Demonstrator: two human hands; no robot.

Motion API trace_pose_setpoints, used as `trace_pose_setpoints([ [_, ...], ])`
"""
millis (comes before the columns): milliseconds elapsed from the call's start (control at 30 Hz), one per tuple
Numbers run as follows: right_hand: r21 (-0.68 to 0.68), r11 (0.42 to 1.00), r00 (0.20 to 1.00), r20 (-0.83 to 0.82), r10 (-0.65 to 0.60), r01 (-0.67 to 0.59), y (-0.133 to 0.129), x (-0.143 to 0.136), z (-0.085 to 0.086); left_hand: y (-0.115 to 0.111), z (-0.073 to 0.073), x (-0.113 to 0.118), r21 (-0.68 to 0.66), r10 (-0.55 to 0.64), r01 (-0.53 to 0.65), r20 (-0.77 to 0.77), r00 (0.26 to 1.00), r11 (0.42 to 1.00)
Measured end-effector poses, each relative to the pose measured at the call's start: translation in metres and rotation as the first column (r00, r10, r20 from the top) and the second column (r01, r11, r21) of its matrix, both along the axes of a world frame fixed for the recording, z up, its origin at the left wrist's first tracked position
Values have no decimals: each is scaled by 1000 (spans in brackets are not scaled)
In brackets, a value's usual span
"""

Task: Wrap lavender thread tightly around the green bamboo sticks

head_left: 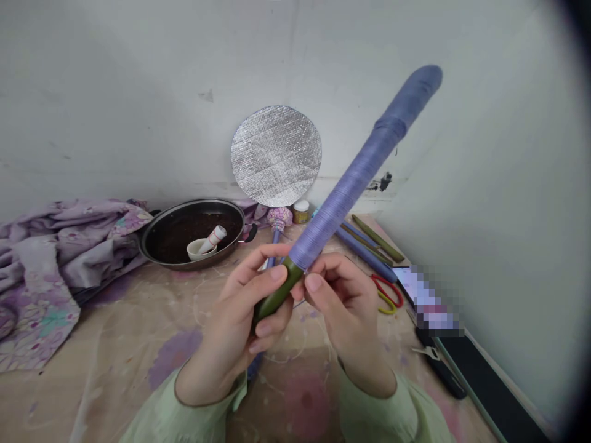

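"One stick (344, 194), slanting up and to the right, wound in blue-violet over most of its length. Where is it against the hands?"

"Its bare green lower end lies in the left hand (240, 314), thumb along the front, fingers curled round behind. The wound part rises above both hands, tip free."

"And the right hand (353, 314)?"

"Just to the right of the stick, by the lower edge of the winding — thumb and fingers drawn narrow. I can't tell whether they pinch anything."

"What's around them?"

"Beyond the right hand, a blue rod (369, 255) and a green rod (378, 239) lie on the tablecloth (133, 344), near scissors (399, 294) with red and yellow handles. Right of those, a lit phone (425, 295)."

"Behind?"

"A round silvery disc (277, 157) before the wall (161, 92), a small white-lidded jar (301, 212) beside it. Farther left, a dark pan (144, 243) holding a white cup (196, 250) — and bunched floral cloth (60, 240)."
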State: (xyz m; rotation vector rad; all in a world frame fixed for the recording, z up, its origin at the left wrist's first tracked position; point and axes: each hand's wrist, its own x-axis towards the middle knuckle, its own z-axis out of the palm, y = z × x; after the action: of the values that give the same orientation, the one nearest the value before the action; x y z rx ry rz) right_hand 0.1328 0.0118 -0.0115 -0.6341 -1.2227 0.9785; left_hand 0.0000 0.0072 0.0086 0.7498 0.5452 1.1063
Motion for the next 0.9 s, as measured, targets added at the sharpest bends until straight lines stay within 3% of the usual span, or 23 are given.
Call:
trace_pose_setpoints([
  [233, 1, 1000, 998, -67, -5, 5, 0, -3, -5, 2, 0, -1, -24, -66, 67, 27, 997, 997],
  [700, 30, 998, 998, -16, -59, 59, -3, -5, 2, 3, -4, 5, 68, -6, 9, -37, 999, 998],
  [900, 43, 998, 998, 40, -47, 46, -6, -6, 6, 7, -8, 7, 54, -63, 64, -11, 998, 996],
])
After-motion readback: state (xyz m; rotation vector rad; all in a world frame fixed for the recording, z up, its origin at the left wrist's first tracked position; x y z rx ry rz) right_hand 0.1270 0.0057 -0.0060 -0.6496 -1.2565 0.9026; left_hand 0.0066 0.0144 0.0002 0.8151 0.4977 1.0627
